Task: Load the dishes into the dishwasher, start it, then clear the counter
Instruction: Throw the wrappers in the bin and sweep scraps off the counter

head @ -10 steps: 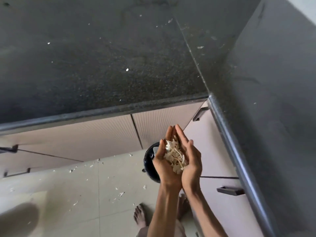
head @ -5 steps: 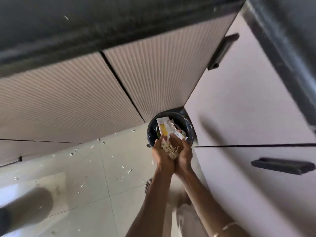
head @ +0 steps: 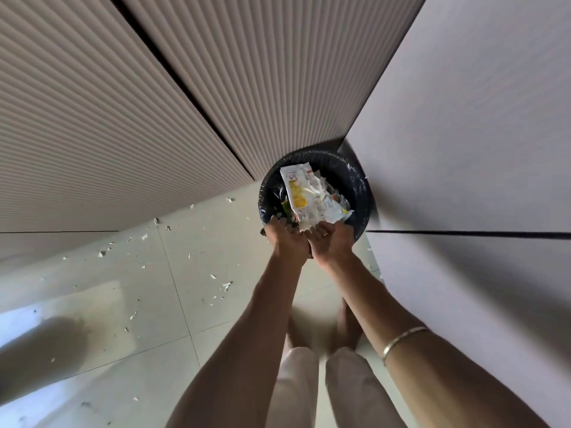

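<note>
A round bin (head: 361, 184) lined with a dark bag stands on the floor in the corner where the cabinets meet. A white and yellow wrapper (head: 301, 193) and other rubbish lie inside it. My left hand (head: 287, 239) and my right hand (head: 333, 241) are pressed side by side at the bin's near rim, cupped, with the fingers tipped down into it. A few pale scraps (head: 304, 227) show between the fingertips. The palms are turned away, so whatever else lies in them is hidden.
Ribbed cabinet fronts (head: 154, 103) rise behind and left of the bin, a smooth cabinet front (head: 463, 149) to its right. White crumbs (head: 227, 285) are scattered over the pale floor tiles. My bare feet (head: 347, 329) stand just short of the bin.
The cupped hands with the pale scraps have come down from counter height to the bin's rim and tipped forward. The heap of scraps no longer shows in them.
</note>
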`<state>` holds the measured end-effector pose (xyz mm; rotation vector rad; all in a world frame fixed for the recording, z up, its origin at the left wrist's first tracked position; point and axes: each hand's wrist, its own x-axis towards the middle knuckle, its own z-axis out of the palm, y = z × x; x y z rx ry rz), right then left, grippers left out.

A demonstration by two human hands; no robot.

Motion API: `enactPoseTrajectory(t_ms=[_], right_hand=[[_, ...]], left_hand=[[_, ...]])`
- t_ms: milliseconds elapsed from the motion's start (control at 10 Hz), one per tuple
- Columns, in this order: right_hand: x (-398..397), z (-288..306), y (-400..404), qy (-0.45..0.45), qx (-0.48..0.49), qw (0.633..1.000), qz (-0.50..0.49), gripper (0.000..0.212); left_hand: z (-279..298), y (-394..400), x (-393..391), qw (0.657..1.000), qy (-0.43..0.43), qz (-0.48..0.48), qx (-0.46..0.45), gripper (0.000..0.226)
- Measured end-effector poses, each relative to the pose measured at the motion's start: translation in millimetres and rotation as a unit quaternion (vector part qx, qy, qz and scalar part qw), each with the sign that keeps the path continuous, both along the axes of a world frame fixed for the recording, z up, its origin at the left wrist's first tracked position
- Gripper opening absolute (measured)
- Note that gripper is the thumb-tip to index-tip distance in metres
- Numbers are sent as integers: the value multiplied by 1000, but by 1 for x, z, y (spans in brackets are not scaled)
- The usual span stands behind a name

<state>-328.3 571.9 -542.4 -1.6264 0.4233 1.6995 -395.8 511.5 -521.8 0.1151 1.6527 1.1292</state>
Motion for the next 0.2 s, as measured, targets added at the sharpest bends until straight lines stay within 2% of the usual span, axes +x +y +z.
enactPoseTrajectory(t_ms=[100,200], right_hand=[[6,10,3,-4,13,1000,21,35],[-1,30,1,0,23,999,26,27]], left_hand=[[2,7,0,1000,14,-13,-14,36],[10,15,1,999,30,-11,-10,34]])
